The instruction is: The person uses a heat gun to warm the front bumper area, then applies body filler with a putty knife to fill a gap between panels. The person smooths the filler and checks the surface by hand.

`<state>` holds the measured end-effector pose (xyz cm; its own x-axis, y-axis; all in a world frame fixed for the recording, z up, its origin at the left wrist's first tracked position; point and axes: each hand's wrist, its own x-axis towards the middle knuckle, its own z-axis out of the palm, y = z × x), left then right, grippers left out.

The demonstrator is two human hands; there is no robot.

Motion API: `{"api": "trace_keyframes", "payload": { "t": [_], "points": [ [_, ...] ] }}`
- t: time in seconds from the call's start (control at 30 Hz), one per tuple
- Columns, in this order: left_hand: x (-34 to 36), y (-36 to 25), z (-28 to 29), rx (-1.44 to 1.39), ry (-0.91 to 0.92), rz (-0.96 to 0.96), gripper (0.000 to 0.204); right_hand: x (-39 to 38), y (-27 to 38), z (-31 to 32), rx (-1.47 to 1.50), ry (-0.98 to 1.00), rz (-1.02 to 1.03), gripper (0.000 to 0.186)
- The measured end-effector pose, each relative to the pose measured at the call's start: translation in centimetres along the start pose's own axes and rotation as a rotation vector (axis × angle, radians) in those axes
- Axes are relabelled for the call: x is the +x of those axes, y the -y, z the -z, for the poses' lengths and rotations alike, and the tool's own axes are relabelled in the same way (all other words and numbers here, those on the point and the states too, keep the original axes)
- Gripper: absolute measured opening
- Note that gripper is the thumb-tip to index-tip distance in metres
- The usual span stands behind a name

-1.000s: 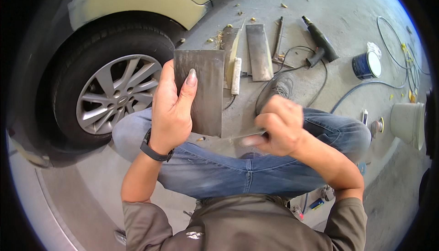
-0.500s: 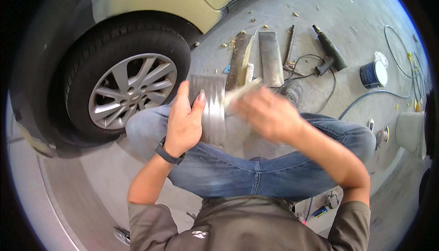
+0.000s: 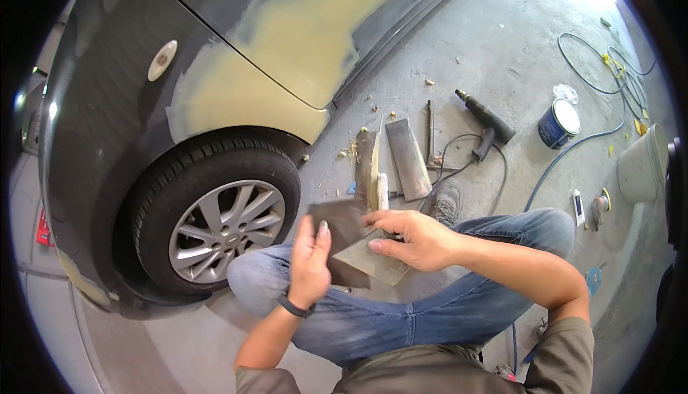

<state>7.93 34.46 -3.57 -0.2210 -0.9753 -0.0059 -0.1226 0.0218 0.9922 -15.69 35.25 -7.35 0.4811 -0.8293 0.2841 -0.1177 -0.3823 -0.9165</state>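
Observation:
My left hand (image 3: 309, 268) grips a dark, flat rectangular plate (image 3: 337, 220) by its left edge, thumb on its face. The plate is tilted above my lap between my knees. In my right hand (image 3: 424, 242) is a thin grey-beige flat spreader (image 3: 378, 259), pinched with the thumb on top. The spreader overlaps the plate's lower right part in the picture; whether they touch, I cannot tell. To the left stands a dark car with a yellowish filler patch (image 3: 294, 43) across its fender and door, above the front wheel (image 3: 231, 233).
Two long flat plates (image 3: 410, 161) lie on the floor ahead, beside yellowish scraps. Farther right are a heat gun (image 3: 491, 121) with its cord, a blue can (image 3: 557, 125), a hose (image 3: 548, 172) and a pale bucket (image 3: 640, 164). A white tube (image 3: 578, 207) lies near my right knee.
My view has tilted up, showing more of the car. My right hand, blurred in a stroke before, is now lower over the plate; the plate's face has turned from shiny to dark.

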Motion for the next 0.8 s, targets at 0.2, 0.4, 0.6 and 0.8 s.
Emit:
{"api": "trace_keyframes", "payload": {
  "t": [0.2, 0.4, 0.6, 0.8],
  "points": [
    [0.8, -2.3, 4.5, 0.473, 0.288, -0.238, 0.039, -1.1, 3.4, 2.0, 0.262, -0.220, -0.600, 0.029],
    [-1.7, 0.4, 16.4, 1.173, 0.240, -0.238, 0.046, -1.4, 5.2, 4.5, -0.049, -0.111, -0.453, 0.024],
    [-5.8, 7.2, 15.4, 0.552, -0.262, 0.445, 0.055, 0.3, 4.7, 3.5, -0.198, 0.161, -0.201, 0.018],
    [-0.4, -3.9, 12.9, 0.277, 0.015, 0.664, 0.065, 1.5, 1.4, 5.0, -0.428, 0.383, -0.033, 0.017]
  ]
}}
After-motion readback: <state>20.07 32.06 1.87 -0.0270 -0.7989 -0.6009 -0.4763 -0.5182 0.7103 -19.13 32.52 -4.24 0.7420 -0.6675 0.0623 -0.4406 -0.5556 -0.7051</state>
